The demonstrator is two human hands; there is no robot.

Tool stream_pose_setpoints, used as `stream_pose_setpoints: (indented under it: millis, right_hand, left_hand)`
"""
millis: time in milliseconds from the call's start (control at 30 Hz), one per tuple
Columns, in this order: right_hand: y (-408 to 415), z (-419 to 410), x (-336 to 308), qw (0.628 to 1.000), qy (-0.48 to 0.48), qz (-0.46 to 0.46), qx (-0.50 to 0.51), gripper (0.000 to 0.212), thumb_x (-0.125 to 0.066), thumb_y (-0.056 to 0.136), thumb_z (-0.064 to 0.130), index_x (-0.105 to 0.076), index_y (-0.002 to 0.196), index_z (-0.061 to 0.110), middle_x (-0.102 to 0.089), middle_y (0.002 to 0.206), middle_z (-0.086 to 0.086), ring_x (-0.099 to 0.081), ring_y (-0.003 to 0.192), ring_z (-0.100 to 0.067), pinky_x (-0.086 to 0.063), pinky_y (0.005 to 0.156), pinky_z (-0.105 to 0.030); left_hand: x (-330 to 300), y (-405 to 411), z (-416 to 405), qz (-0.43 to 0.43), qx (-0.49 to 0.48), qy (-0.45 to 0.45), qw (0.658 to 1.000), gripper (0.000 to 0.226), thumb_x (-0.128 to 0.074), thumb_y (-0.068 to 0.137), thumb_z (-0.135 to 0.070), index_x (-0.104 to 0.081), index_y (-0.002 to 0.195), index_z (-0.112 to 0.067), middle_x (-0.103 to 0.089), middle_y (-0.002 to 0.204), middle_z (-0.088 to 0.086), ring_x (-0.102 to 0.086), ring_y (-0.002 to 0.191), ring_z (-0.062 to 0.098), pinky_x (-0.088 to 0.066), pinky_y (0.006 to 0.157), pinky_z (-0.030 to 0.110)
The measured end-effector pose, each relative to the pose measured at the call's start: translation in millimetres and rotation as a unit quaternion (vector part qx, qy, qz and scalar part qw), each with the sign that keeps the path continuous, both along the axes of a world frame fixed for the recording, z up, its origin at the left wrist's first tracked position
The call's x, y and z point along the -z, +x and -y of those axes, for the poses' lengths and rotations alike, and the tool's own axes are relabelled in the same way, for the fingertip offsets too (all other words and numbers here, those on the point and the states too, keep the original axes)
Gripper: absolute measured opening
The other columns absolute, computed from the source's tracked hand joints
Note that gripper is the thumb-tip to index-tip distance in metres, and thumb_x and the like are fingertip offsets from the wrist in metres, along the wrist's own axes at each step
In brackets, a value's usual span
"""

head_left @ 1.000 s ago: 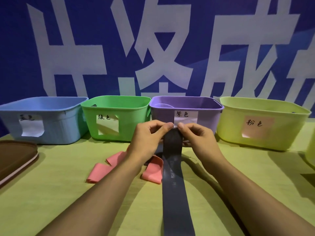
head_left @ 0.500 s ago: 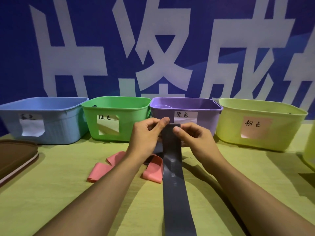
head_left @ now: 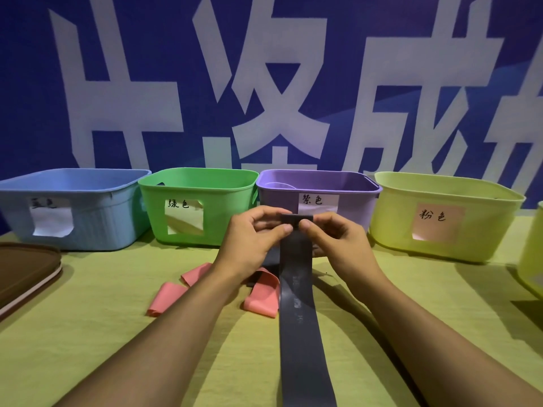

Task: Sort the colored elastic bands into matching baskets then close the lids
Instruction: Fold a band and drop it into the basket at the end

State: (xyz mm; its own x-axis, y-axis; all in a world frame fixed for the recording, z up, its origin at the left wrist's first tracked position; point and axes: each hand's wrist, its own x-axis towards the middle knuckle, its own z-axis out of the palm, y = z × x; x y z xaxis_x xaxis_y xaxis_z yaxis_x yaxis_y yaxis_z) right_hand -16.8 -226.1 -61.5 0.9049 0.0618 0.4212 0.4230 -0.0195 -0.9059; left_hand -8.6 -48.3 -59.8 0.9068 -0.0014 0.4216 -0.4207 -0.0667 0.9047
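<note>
A long dark grey elastic band (head_left: pixel 296 304) runs from the bottom edge up to both hands. My left hand (head_left: pixel 252 236) and my right hand (head_left: pixel 335 239) pinch its far end just in front of the purple basket (head_left: pixel 352 207). A pink band (head_left: pixel 261 295) lies crumpled on the table under my left forearm. Four open baskets stand in a row at the back: blue basket (head_left: pixel 97 210), green basket (head_left: pixel 217 207), the purple one, and a yellow-green basket (head_left: pixel 487 224) with a pink label.
A brown lid (head_left: pixel 23 274) lies at the left edge of the yellow-green table (head_left: pixel 88 348). Another pale container (head_left: pixel 533 259) is cut off at the right edge. A blue wall with large white characters stands close behind the baskets.
Both hands have shifted their pinch on the grey band's far end, folding it over slightly. The band and baskets stay in place.
</note>
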Motion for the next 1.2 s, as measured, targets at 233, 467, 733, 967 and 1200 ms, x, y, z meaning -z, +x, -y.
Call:
stream_pose_setpoints:
  millis: [233, 467, 733, 967, 1200]
  right_hand:
    - [-2.1, -0.5, -3.1, 1.000, 0.020, -0.011, 0.004, 0.018, -0.065, 0.097, 0.030, -0.075, 0.099, 0.014, -0.077, 0.088, -0.001, -0.074, 0.084, -0.013, -0.058, 0.064, -0.024]
    - [2.7, -1.3, 1.4, 1.000, 0.003, -0.006, 0.014, 0.008, -0.068, 0.097, 0.018, -0.075, 0.102, 0.018, -0.078, 0.093, -0.002, -0.074, 0.087, -0.013, -0.060, 0.066, -0.026]
    - [3.2, -1.6, 1.5, 1.000, -0.014, 0.013, 0.009, 0.010, -0.070, 0.096, 0.017, -0.075, 0.103, 0.019, -0.077, 0.095, 0.003, -0.073, 0.091, -0.010, -0.060, 0.067, -0.025]
    - [3.3, -0.8, 2.5, 1.000, -0.015, 0.011, -0.003, 0.013, -0.069, 0.096, 0.018, -0.075, 0.107, 0.021, -0.077, 0.100, 0.005, -0.072, 0.097, -0.009, -0.057, 0.068, -0.021]
    - [5.5, 1.2, 3.4, 0.999, -0.023, 0.013, -0.021, 0.022, -0.068, 0.097, 0.007, -0.074, 0.114, 0.019, -0.076, 0.105, 0.002, -0.073, 0.101, -0.015, -0.063, 0.076, -0.032]
  left_hand:
    - [1.3, -1.5, 1.3, -0.006, 0.003, -0.008, 1.000, 0.029, -0.076, 0.088, 0.001, -0.079, 0.096, -0.026, -0.081, 0.097, 0.001, -0.076, 0.100, 0.019, -0.059, 0.095, 0.046]
    - [-0.6, 0.0, -0.4, 0.001, 0.009, 0.003, 1.000, 0.033, -0.076, 0.087, 0.002, -0.080, 0.093, -0.030, -0.081, 0.098, 0.000, -0.076, 0.100, 0.018, -0.059, 0.096, 0.045]
    - [-5.6, -8.2, 3.2, -0.014, 0.023, 0.002, 1.000, 0.021, -0.081, 0.078, -0.032, -0.079, 0.097, -0.021, -0.080, 0.093, -0.002, -0.076, 0.092, 0.010, -0.057, 0.077, 0.021]
    - [-5.0, -6.6, 3.2, -0.020, 0.000, 0.001, 1.000, 0.005, -0.077, 0.089, -0.016, -0.080, 0.091, -0.018, -0.080, 0.086, -0.002, -0.073, 0.081, 0.004, -0.053, 0.067, 0.016]
    - [-4.9, -5.6, 2.5, -0.042, 0.010, -0.022, 0.999, 0.016, -0.080, 0.084, -0.006, -0.079, 0.099, -0.011, -0.080, 0.095, 0.005, -0.075, 0.093, 0.014, -0.059, 0.086, 0.028]
